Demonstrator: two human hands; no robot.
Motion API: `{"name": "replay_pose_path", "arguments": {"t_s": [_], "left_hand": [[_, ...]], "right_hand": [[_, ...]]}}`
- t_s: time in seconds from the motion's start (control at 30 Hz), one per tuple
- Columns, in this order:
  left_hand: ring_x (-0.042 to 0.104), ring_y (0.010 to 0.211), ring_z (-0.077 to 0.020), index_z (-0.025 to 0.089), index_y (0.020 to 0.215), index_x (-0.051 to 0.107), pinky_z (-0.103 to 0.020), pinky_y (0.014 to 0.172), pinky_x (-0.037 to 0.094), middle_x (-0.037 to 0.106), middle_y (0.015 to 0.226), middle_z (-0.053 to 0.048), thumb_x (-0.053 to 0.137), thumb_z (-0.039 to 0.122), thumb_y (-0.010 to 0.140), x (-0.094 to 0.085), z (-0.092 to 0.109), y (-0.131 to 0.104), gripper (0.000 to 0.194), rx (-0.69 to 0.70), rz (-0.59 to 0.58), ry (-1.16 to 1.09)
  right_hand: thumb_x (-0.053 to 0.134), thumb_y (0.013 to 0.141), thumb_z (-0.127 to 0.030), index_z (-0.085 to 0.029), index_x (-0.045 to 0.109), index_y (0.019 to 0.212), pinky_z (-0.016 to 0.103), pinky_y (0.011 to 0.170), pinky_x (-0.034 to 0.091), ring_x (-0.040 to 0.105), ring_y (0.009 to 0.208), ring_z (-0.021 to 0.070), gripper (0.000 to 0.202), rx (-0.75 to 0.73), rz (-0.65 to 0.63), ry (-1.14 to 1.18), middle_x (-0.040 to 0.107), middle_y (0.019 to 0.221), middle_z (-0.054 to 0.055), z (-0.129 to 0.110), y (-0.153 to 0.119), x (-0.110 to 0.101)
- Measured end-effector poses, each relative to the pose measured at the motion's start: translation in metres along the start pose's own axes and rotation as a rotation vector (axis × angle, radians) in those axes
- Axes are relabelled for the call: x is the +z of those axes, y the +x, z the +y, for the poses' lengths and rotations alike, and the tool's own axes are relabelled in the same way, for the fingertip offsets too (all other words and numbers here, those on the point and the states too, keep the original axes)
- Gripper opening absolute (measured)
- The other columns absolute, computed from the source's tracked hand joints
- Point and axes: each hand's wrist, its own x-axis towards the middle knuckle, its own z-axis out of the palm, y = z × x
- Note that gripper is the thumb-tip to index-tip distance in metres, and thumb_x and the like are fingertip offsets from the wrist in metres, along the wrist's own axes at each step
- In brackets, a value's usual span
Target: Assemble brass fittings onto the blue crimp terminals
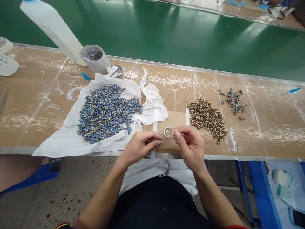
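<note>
My right hand [192, 144] pinches a thin wooden stick [172, 134], its tip pointing left toward my other hand. Just behind the stick, a small round dish [168, 130] sits on the cardboard-covered bench. My left hand [143, 144] is closed, thumb against fingertips; whatever lies between them is too small to make out. Left of it, a heap of small blue and yellow pieces [105, 111] is spread on white paper [64, 140]. Beyond my right hand lies a pile of small brown and cream pieces [206, 117].
Several loose blue-brown pieces [234, 101] lie farther right. At the back left stand a tape roll [96, 60] and a tall white bottle [54, 30]. Crumpled paper [153, 101] lies mid-bench. Beyond the bench runs a green surface [166, 35]. Someone's leg [19, 171] shows at lower left.
</note>
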Motion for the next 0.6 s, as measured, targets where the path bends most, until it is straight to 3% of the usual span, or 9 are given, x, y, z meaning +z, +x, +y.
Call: {"name": "replay_pose_path", "arguments": {"t_s": [0.6], "left_hand": [[0.060, 0.062, -0.0094, 0.014, 0.094, 0.070, -0.017, 0.058, 0.047, 0.068, 0.074, -0.001, 0.059, 0.024, 0.091, -0.0019, 0.0018, 0.0000, 0.015, 0.011, -0.029, 0.050]], "right_hand": [[0.058, 0.092, -0.014, -0.021, 0.063, 0.093, 0.029, 0.072, 0.051, 0.064, 0.081, 0.0160, 0.009, -0.137, -0.139, -0.174, 0.066, 0.088, 0.003, -0.0070, -0.0009, 0.0077]]}}
